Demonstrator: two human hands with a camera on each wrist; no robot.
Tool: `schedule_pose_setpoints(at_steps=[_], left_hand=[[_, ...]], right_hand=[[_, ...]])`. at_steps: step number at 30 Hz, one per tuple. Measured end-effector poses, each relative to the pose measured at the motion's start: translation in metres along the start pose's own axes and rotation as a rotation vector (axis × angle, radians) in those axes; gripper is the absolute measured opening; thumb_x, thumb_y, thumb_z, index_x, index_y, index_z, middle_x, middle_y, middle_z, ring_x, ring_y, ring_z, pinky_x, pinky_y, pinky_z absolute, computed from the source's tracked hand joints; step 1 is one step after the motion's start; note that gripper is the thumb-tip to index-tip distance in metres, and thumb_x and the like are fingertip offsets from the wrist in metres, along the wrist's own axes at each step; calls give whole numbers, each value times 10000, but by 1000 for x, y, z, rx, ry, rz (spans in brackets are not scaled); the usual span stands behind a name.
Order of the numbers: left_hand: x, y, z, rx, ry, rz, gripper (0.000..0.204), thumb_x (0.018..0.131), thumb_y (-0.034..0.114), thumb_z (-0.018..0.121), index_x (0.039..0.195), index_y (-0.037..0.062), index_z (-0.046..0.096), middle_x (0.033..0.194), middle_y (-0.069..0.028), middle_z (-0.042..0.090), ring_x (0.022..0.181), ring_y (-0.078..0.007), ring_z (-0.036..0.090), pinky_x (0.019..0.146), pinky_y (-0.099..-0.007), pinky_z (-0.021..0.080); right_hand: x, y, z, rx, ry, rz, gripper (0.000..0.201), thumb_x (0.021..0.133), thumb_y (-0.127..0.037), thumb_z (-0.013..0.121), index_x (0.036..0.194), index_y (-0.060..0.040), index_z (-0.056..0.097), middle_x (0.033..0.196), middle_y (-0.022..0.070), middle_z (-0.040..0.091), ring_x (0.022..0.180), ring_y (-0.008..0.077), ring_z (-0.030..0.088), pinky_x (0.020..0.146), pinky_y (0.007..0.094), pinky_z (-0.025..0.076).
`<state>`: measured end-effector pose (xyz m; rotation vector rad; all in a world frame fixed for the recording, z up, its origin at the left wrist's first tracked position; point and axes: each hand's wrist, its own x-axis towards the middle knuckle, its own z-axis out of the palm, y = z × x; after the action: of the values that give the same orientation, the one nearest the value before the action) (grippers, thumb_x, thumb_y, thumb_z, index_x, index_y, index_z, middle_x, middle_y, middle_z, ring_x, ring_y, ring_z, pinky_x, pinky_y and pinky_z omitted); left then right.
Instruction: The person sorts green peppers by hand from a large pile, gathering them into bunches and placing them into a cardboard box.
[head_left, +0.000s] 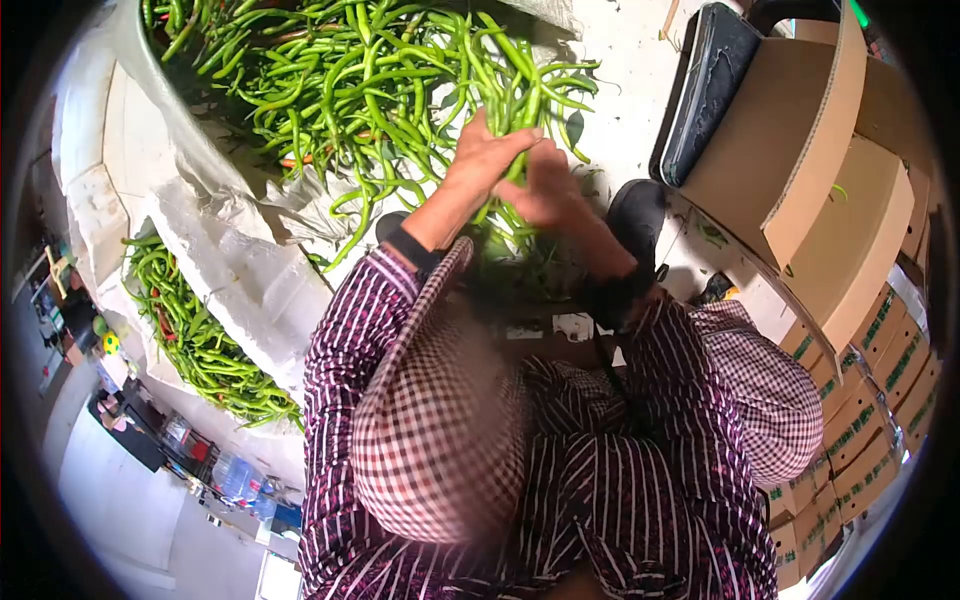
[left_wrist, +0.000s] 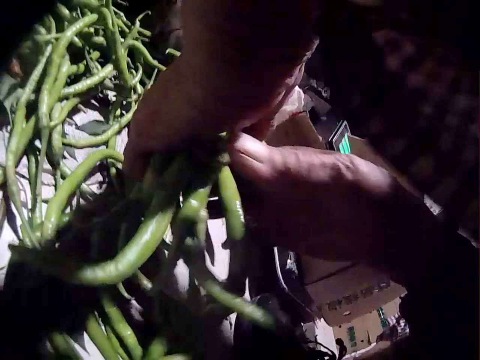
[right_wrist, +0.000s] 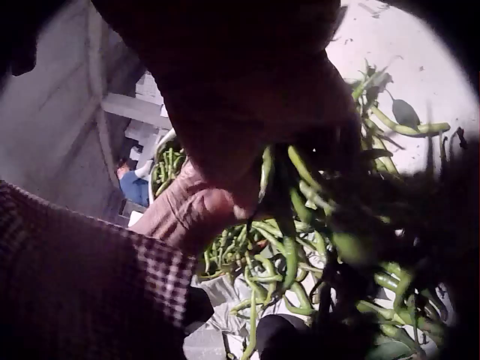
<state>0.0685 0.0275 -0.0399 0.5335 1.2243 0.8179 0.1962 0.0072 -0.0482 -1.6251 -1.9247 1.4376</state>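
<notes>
Green chili peppers [head_left: 400, 90], long, thin, glossy and curved, lie heaped on a crinkled white sack [head_left: 230, 260] just beyond your hands. You hold a bunch of peppers [head_left: 515, 130] between both hands, pods running lengthwise through your grasp. Your left hand [head_left: 485, 150] curls round the bunch from one side, and your right hand [head_left: 545, 190] closes on it from the other, the two hands touching. Stiff brown cardboard boxes [head_left: 820, 200] with open flaps stand to your right, near your right hand.
</notes>
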Motion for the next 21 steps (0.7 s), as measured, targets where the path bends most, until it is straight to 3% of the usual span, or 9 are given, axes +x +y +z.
schedule_pose_setpoints(at_steps=[1,2,4,7,9,12,17,19,21], left_hand=[[-10,12,-3,19,34,0,409,798,59,654,1178,-11,522,1017,-83,629,891,-155,610,801,-287,503],[-16,18,-10,-4,27,-23,410,785,39,642,1174,-9,521,1014,-84,629,881,-159,611,796,-287,504],[-30,39,-18,-8,28,5,416,743,5,627,1147,-6,525,945,-76,612,814,-159,602,710,-271,509],[-55,74,-29,70,30,178,417,733,57,653,1128,-6,534,978,-90,619,860,-172,601,786,-289,503],[-64,101,-43,31,-21,250,443,743,77,634,1160,-9,512,1010,-96,617,946,-189,595,876,-325,484],[-81,149,-44,-230,-40,492,479,748,52,602,1203,-24,470,1079,-154,589,1001,-255,584,924,-382,475],[-119,206,-55,-598,-169,552,550,760,87,596,1261,-69,433,1109,-203,560,1052,-318,544,969,-407,444],[-140,223,-50,-682,-242,549,593,712,28,624,1247,-98,401,1013,-156,521,1008,-278,487,980,-382,415],[-157,236,-44,-707,-347,591,590,704,4,619,1238,-99,392,983,-146,497,962,-257,470,956,-348,409]], right_hand=[[-12,-11,1,-189,27,-142,546,686,-248,749,1084,53,529,985,228,583,951,403,569,808,437,463],[-20,-19,-2,-35,65,-274,603,667,-273,775,1121,26,515,1016,215,569,980,387,559,833,444,453],[-21,-38,-25,41,32,-325,577,681,-277,766,1113,23,527,1023,213,567,989,381,555,840,436,452],[-17,-57,-77,68,-121,-433,352,798,-250,672,1051,-10,622,940,176,619,869,300,615,752,365,501],[-27,-81,-113,275,-109,-38,334,816,-246,664,1052,-14,626,869,157,653,777,247,635,700,348,508],[-23,-65,-135,48,159,-128,349,812,-256,673,1068,-23,632,906,162,678,821,236,652,757,333,507],[-22,-66,-185,-243,96,-152,379,815,-276,642,1086,-12,621,1006,198,661,936,316,641,842,356,495],[-28,-78,-192,-168,64,-136,397,852,-264,626,1143,5,590,1035,143,655,959,211,617,849,335,481],[-34,-89,-191,-63,-10,-203,399,851,-267,627,1145,0,590,1015,127,655,939,189,610,836,323,480]])
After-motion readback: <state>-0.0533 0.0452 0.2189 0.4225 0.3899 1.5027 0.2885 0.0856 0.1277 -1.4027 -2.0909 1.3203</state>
